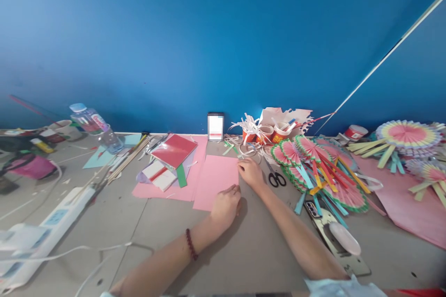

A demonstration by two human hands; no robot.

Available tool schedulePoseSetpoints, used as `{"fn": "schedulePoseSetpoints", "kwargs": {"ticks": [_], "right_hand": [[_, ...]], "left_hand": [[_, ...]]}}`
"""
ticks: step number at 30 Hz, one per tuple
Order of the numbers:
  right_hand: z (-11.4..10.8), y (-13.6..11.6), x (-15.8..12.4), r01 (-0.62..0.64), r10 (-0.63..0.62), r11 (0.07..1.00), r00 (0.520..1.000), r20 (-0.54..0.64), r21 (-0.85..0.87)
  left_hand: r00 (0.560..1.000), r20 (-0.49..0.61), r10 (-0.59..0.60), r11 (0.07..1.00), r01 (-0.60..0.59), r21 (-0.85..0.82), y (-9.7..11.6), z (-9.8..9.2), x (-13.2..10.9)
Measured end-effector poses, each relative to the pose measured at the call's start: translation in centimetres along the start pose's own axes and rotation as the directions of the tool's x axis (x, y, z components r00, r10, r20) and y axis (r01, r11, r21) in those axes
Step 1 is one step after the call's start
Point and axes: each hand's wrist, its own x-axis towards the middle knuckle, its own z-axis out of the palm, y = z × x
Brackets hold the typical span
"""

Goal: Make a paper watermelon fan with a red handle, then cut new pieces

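A pink sheet of paper (218,176) lies flat on the grey table in front of me. My left hand (226,205), fingers curled, is closed at the sheet's lower right edge. Near the upper right corner, the bent fingers of my right hand (250,172) pinch the same edge. Both thumbs are partly hidden. Just right of my right hand are black-handled scissors (277,179). Under and left of this sheet is a larger pink sheet (199,158), bearing a red packet (175,150) and a green strip (181,175).
A phone (215,126) stands against the blue wall. Pleated paper rosettes (334,181) and paper cups (280,132) are at right, with another phone (334,236) and a white mouse-shaped object (344,238). At left are a power strip (52,227), sticks (127,162) and a bottle (94,120).
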Motion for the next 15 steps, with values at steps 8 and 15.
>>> {"fn": "schedulePoseSetpoints", "kwargs": {"ticks": [8,15], "right_hand": [[0.0,0.0,0.0,0.009,-0.009,1.0,1.0,-0.008,-0.003],[-0.2,-0.2,-0.1,0.0,0.0,1.0,1.0,-0.016,0.002]], "left_hand": [[0.999,0.041,-0.017,0.997,0.014,0.075,1.1,-0.9,-1.0],[0.998,0.052,-0.026,0.996,0.021,0.091,1.6,-1.0,-1.8]]}}
